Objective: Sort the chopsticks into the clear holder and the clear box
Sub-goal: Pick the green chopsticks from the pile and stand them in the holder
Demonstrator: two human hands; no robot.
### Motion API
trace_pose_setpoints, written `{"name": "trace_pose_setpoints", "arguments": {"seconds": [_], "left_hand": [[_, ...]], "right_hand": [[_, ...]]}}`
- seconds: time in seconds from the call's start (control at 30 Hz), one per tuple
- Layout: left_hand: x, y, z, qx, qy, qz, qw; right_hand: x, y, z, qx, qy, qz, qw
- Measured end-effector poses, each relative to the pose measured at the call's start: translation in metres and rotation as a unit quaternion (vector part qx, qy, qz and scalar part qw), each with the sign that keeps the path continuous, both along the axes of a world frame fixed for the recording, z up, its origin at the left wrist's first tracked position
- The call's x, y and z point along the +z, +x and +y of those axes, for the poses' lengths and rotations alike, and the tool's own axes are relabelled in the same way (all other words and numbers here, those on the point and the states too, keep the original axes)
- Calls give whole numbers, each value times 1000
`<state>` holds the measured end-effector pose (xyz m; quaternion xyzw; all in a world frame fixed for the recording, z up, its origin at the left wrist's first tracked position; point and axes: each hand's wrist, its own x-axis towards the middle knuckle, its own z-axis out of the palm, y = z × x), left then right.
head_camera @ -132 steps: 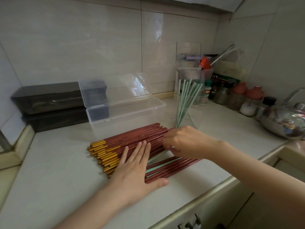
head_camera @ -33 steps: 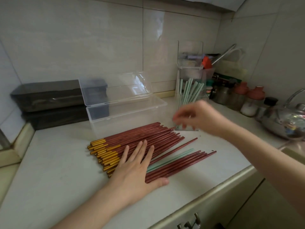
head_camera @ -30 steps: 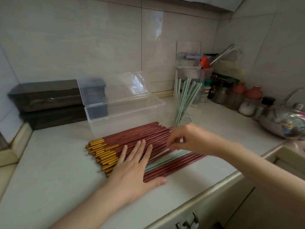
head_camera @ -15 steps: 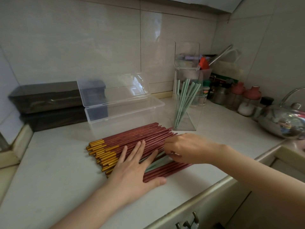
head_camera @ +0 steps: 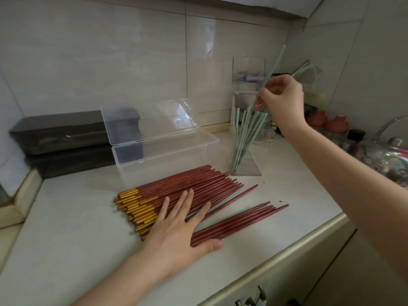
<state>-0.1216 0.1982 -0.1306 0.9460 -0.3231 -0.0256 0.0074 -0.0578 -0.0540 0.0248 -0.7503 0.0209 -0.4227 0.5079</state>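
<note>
On the desk [head_camera: 66, 239] you have one clear box [head_camera: 167, 155], lid tipped open and, as far as its clear walls show, nothing inside yet. It is light plastic and will likely skid if you push sticks against its wall, so lower them in lengthwise. In front of it lie the red chopsticks [head_camera: 187, 184], gold ends to your left. They are packed too close to count, a few dozen by my guess, with one stray [head_camera: 238, 195] and a split-off group of about six [head_camera: 238, 221] nearer the desk edge. They look stiff, smooth and prone to rolling, so gather a handful around the middle, where it balances. Your left hand [head_camera: 183, 224] lies flat on them with fingers spread, pressing and not gripping. There is one clear holder [head_camera: 249, 155], narrow and upright, so it could tip under a sideways knock. About eight green chopsticks [head_camera: 245, 133] lean inside it. Your right hand [head_camera: 280, 100] is over the holder, fingertips pinched on one green chopstick [head_camera: 273, 67] below its middle, the top slanting up and away. It is thin, light and slick, so a firm pinch should do. Aim the low end at the opening. One pale strip [head_camera: 240, 210] among the reds may be another green; I cannot tell.
</note>
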Motion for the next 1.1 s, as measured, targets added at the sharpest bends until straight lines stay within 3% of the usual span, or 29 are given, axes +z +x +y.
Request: {"name": "trace_pose_setpoints", "arguments": {"seconds": [0.17,0.3,0.4,0.5,0.57,0.67,0.73,1.1], "left_hand": [[1,-1,0,-2,-1,2,1000],[0,-1,0,-4,1,3,1000],[0,-1,0,0,2,4,1000],[1,-2,-1,1,7,5,1000],[1,-2,-1,0,10,3,1000],[0,-1,-1,-3,11,-2,1000],[0,-1,0,-2,11,-1,1000],[1,-3,-1,4,4,-1,1000]], "right_hand": [[-6,33,-6,-42,0,102,994],[-19,36,-14,-63,-81,214,972],[-23,20,-11,-97,-133,151,975],[-29,-12,6,-32,-195,125,972],[-38,-38,18,87,-258,195,942],[-63,-65,34,247,-378,304,839],[-83,-68,37,287,-423,324,796],[-105,-67,49,298,-540,245,748]]}}
